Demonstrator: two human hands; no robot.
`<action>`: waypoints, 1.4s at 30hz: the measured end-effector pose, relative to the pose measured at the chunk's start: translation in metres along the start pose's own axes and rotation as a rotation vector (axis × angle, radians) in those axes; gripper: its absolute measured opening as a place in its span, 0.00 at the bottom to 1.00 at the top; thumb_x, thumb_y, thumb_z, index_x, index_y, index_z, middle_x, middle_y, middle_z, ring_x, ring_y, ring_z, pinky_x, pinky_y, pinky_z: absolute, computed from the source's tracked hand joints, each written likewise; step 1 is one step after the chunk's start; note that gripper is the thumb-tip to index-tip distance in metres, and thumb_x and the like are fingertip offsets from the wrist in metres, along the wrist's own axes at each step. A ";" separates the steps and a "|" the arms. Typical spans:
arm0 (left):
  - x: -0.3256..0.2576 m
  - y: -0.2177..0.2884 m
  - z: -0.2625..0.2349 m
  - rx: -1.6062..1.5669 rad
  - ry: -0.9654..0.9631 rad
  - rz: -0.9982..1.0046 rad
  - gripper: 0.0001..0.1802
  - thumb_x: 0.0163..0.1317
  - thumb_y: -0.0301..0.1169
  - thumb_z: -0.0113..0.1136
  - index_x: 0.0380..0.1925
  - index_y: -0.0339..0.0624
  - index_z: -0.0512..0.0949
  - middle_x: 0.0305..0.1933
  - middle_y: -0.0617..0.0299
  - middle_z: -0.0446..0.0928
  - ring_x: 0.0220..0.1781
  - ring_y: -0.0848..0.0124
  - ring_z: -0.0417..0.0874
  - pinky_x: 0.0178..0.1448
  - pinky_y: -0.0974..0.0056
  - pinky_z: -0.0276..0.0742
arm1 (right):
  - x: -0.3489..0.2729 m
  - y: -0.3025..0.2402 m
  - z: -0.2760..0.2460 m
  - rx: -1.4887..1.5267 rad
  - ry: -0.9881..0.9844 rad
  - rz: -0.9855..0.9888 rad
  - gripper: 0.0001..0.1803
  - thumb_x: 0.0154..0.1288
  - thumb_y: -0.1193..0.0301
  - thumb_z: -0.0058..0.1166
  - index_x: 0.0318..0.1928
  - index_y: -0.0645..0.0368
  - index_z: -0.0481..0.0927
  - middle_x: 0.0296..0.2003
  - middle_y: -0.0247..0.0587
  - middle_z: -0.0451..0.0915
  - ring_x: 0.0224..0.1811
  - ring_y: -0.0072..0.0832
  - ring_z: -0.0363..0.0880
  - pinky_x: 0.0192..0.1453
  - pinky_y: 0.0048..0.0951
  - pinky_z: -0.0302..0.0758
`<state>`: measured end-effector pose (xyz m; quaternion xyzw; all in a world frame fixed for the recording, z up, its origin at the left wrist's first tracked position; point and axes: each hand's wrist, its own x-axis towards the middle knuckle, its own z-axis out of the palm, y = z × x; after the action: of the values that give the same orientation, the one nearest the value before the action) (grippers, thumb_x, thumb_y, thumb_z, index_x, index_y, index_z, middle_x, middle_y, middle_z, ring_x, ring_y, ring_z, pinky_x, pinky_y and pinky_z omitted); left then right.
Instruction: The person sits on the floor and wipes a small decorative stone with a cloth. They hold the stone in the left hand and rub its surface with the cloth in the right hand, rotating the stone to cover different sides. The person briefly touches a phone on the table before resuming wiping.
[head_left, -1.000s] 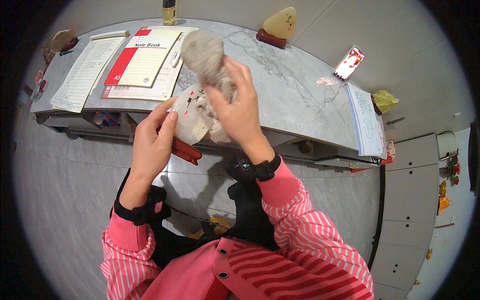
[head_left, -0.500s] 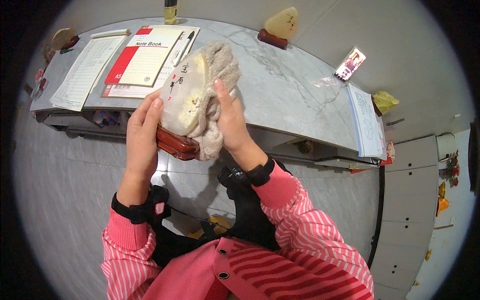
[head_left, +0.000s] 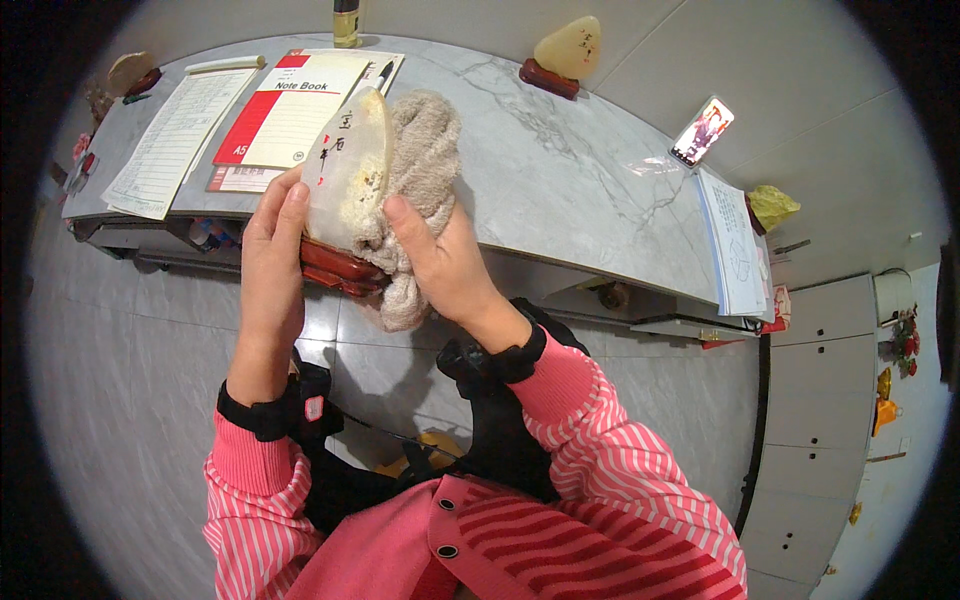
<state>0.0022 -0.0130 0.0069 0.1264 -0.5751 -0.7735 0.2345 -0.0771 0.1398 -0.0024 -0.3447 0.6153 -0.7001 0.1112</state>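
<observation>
A pale, translucent ornamental stone [head_left: 345, 180] with dark brush characters and speckled yellowish edge is held up in front of the table. It stands in a glossy reddish-brown wooden base [head_left: 338, 268]. My left hand [head_left: 272, 245] grips the stone's left edge, its thumb resting on the front. My right hand [head_left: 443, 255] is closed on a grey-beige towel [head_left: 425, 150] bunched behind and along the stone's right side. The right thumb presses near the stone's lower right edge; the other right fingers are hidden behind the towel.
On the marbled grey table [head_left: 540, 190] lie notebooks [head_left: 290, 110], a written sheet pad [head_left: 180, 140] and papers [head_left: 730, 240] at the right. A phone [head_left: 702, 130] leans on the wall near a second stone on a stand [head_left: 566, 55]. A bottle [head_left: 346, 25] stands at the back.
Both hands, the stone and the towel have shifted slightly left. My right thumb has slid down from the towel's upper part to the stone's lower right edge.
</observation>
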 end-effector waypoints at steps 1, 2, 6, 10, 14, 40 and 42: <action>0.000 0.000 0.001 0.006 -0.010 0.000 0.20 0.73 0.38 0.50 0.57 0.35 0.73 0.52 0.60 0.78 0.52 0.75 0.77 0.58 0.69 0.72 | 0.000 -0.001 0.000 0.005 0.007 -0.005 0.27 0.72 0.61 0.51 0.62 0.67 0.65 0.55 0.50 0.74 0.57 0.35 0.72 0.64 0.33 0.66; 0.000 0.000 0.001 0.012 -0.020 0.000 0.20 0.73 0.38 0.50 0.57 0.36 0.73 0.51 0.60 0.78 0.51 0.76 0.77 0.57 0.70 0.72 | 0.000 -0.001 -0.001 0.011 0.013 -0.010 0.27 0.72 0.61 0.51 0.62 0.67 0.65 0.55 0.50 0.74 0.57 0.35 0.72 0.64 0.33 0.66; -0.001 0.001 0.005 0.026 -0.064 -0.004 0.19 0.74 0.38 0.48 0.56 0.36 0.73 0.50 0.61 0.78 0.51 0.77 0.76 0.57 0.70 0.72 | 0.001 -0.005 -0.004 0.005 0.058 -0.044 0.27 0.71 0.61 0.52 0.61 0.67 0.66 0.54 0.48 0.75 0.56 0.33 0.73 0.63 0.32 0.67; -0.004 0.001 0.009 0.098 -0.123 -0.012 0.19 0.74 0.38 0.48 0.56 0.37 0.73 0.49 0.62 0.78 0.50 0.78 0.76 0.55 0.70 0.72 | 0.005 -0.008 -0.013 -0.021 0.175 -0.054 0.26 0.70 0.61 0.54 0.59 0.67 0.68 0.51 0.46 0.77 0.53 0.32 0.75 0.61 0.32 0.69; -0.009 0.002 0.014 0.171 -0.230 -0.115 0.18 0.74 0.38 0.48 0.56 0.39 0.73 0.48 0.62 0.79 0.48 0.79 0.76 0.53 0.71 0.72 | 0.017 -0.009 -0.029 0.019 0.336 -0.018 0.25 0.69 0.61 0.55 0.57 0.67 0.70 0.49 0.45 0.78 0.51 0.30 0.76 0.59 0.31 0.70; -0.006 -0.013 0.006 0.622 0.038 0.269 0.15 0.68 0.26 0.48 0.51 0.30 0.75 0.41 0.51 0.83 0.43 0.71 0.81 0.49 0.65 0.75 | -0.002 -0.025 0.000 -0.962 -0.007 -0.483 0.38 0.40 0.75 0.67 0.58 0.42 0.77 0.63 0.45 0.67 0.60 0.50 0.68 0.59 0.43 0.74; -0.011 -0.012 0.012 0.583 0.000 0.313 0.15 0.68 0.27 0.48 0.51 0.31 0.75 0.39 0.51 0.82 0.41 0.71 0.81 0.48 0.65 0.76 | 0.001 -0.024 -0.005 -0.964 0.051 -0.470 0.38 0.40 0.76 0.67 0.58 0.42 0.77 0.63 0.45 0.67 0.60 0.50 0.68 0.59 0.42 0.74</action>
<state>0.0036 0.0058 -0.0013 0.0984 -0.7848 -0.5307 0.3046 -0.0748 0.1486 0.0202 -0.4682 0.7757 -0.3522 -0.2344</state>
